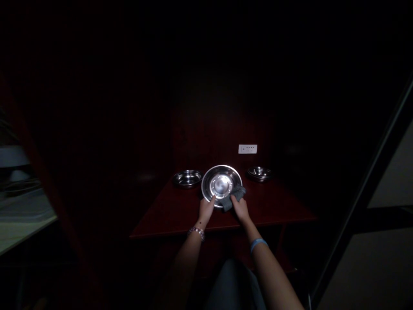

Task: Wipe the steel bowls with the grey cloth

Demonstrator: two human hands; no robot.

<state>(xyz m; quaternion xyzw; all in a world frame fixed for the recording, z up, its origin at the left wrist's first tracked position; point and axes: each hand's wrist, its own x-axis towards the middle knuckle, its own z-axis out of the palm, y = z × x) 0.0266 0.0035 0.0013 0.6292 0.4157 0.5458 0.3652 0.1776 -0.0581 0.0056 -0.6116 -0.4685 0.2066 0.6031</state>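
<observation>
A shiny metal bowl (222, 185) is tilted toward me above the dark red shelf (180, 215). My left hand (206, 209) is closed on its lower left rim, thumb on the inside. At the lower right rim, my right hand (239, 207) grips a grey cloth (228, 203), which lies over the bowl's edge; part of the cloth rises beside the fingers. Behind the bowl to the left rests a second metal bowl (188, 178), and to the right sit some smaller stacked metal bowls (259, 173).
A white socket plate (248, 149) is fixed to the back wall. The shelf's front edge (161, 233) runs just under my wrists. On the far left, a pale surface (29, 224) carries items too dark to name. A dark frame edge stands at the right.
</observation>
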